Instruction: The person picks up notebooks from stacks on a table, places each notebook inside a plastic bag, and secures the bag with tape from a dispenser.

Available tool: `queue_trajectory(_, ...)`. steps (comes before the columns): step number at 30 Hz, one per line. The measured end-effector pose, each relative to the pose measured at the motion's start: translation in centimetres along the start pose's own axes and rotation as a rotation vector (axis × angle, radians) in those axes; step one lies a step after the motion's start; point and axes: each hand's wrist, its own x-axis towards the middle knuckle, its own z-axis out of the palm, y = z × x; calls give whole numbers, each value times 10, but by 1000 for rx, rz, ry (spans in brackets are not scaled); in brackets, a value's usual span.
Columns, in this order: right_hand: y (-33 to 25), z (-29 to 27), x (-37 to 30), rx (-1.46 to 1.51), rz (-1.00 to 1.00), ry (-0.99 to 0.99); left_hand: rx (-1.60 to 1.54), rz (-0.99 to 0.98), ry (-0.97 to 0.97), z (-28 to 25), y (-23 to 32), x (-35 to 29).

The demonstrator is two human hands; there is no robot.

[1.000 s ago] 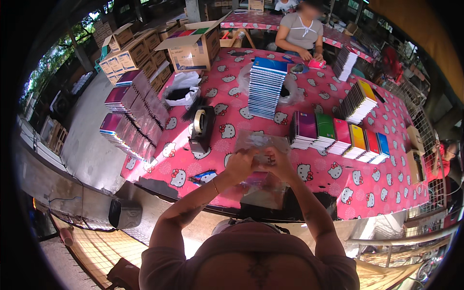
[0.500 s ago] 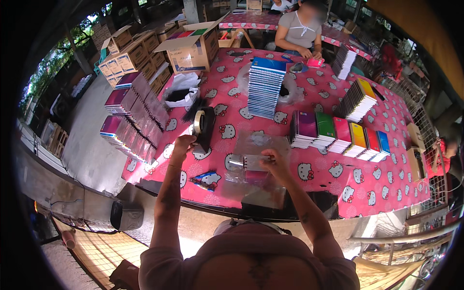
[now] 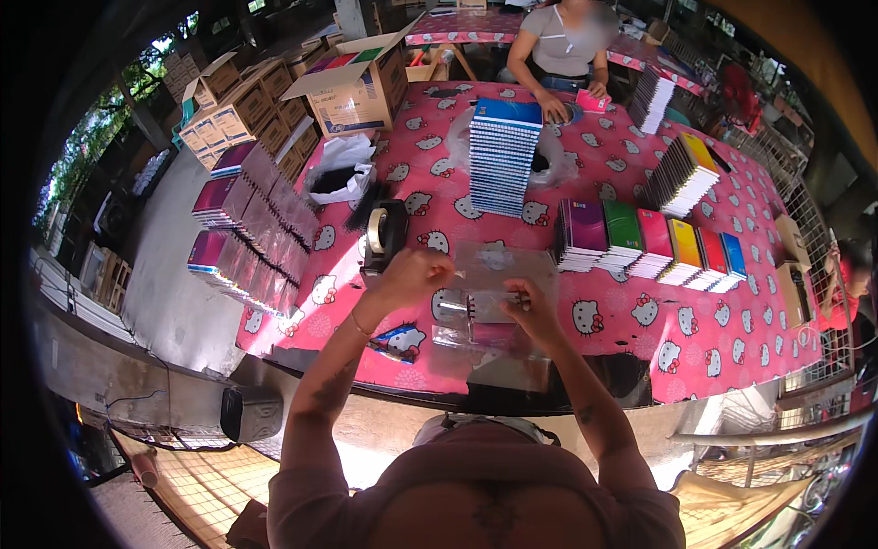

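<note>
In front of me a notebook pack (image 3: 489,309) in a clear plastic bag (image 3: 451,339) lies on the table, its spiral edge showing. My right hand (image 3: 533,311) is closed at the pack's right side, its fingertips pinching the bag's plastic. Just above the pack's left end, my left hand (image 3: 419,274) has its fingers pressed together; whatever small thing they pinch is too fine to make out. Beyond that hand stands a black tape dispenser (image 3: 391,240) with a roll of tape (image 3: 376,230). A blue-handled cutting tool (image 3: 395,343) lies near my left forearm.
Wrapped notebook packs (image 3: 247,220) are stacked at the left. A tall blue notebook stack (image 3: 505,160) stands ahead; a row of coloured notebooks (image 3: 645,242) is at the right. Beyond are an open carton (image 3: 352,105) and a co-worker (image 3: 567,50) across the pink patterned table (image 3: 585,366).
My left hand has moved from the tape dispenser rightward and nearer, over the pack. My right hand stays by the pack. The co-worker's hands have moved apart.
</note>
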Motion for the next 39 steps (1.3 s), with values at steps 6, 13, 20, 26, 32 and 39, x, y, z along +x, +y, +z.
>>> queue_trajectory(6, -1, 0, -2, -47, -20, 72, 315, 208, -668, 55, 24, 85)
queue_trajectory(13, 0, 15, -7, 112, -66, 79, -630, -357, -770, 99, -88, 56)
queue_trajectory(20, 68, 22, -63, 604, 217, 438, 412, 186, 137, 105, 45, 5)
queue_trajectory(26, 50, 56, -103, 646, 494, -147, 328, -16, -108, 85, 50, -17)
queue_trajectory(32, 52, 53, -93, 825, 592, -211, 449, 23, 28, 105, 36, -34)
queue_trajectory(39, 56, 50, -74, 1055, 696, -317, 627, 101, 171, 92, 61, -23)
